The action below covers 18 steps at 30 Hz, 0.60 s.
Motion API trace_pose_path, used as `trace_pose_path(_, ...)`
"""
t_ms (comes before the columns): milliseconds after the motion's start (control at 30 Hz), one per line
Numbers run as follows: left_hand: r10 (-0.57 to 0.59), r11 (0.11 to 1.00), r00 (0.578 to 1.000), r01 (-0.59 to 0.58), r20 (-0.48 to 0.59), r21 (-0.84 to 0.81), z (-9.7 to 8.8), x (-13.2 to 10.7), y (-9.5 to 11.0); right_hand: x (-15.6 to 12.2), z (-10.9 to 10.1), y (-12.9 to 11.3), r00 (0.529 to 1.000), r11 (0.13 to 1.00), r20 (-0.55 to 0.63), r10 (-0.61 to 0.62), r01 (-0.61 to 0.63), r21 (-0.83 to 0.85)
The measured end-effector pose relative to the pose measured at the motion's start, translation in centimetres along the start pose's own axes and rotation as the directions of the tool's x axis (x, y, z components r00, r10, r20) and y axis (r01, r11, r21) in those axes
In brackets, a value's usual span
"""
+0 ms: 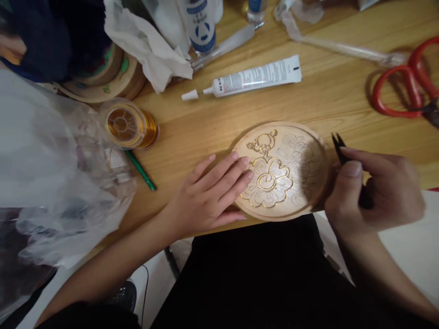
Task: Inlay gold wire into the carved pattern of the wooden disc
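Observation:
A round wooden dish (305, 183) lies at the near edge of the wooden table (212, 123). Gold wire traces a flower pattern inside it, beside pencil outlines. My left hand (209, 196) rests flat on the table with its fingers stretched out, their tips touching the dish's left rim. My right hand (373, 192) is closed round black tweezers (339, 146), whose two tips point up just right of the dish.
A white glue tube (254, 80) lies behind the dish. A spool of gold wire (132, 125) and a green pencil (140, 170) sit to the left, beside clear plastic bags (51, 173). Red-handled scissors (404, 82) lie at the far right.

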<state>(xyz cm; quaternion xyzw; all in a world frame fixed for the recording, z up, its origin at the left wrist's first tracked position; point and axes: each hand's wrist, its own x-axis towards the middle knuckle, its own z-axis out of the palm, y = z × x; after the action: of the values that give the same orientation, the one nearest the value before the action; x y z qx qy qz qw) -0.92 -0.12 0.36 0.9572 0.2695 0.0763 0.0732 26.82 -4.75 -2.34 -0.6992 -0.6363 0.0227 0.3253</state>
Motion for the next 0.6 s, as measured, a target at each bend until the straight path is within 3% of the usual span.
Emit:
trace_pose_path(133,0.0,0.999,1.0,-0.001,-0.009,-0.041,0.1,0.0,-0.4,0.8,0.4,-0.6,0.994,0.996,-0.085,-0.072,0.076,0.05)
trace_pose_path(333,0.022,1.0,0.995,-0.019,-0.095,0.023,0.1,0.2,0.0,2.1,0.4,-0.8,0.992,0.965,-0.041,0.122,-0.108,0.241)
trace_pose_path(433,-0.053,0.993,0.987,0.068,-0.15,0.095,0.4,0.4,1.7,2.8,0.4,-0.1,0.979,0.936,0.018,0.203,-0.199,0.291)
trace_pose_path(533,-0.183,0.965,0.95,0.223,-0.255,0.14,1.0,0.6,3.6,3.8,0.5,1.0,0.984,0.948,0.021,0.176,-0.175,0.267)
trace_pose_path(600,-0.203,0.955,0.942,0.25,-0.266,0.157,1.2,0.5,4.3,4.3,0.5,1.5,0.991,0.962,0.021,0.13,-0.131,0.238)
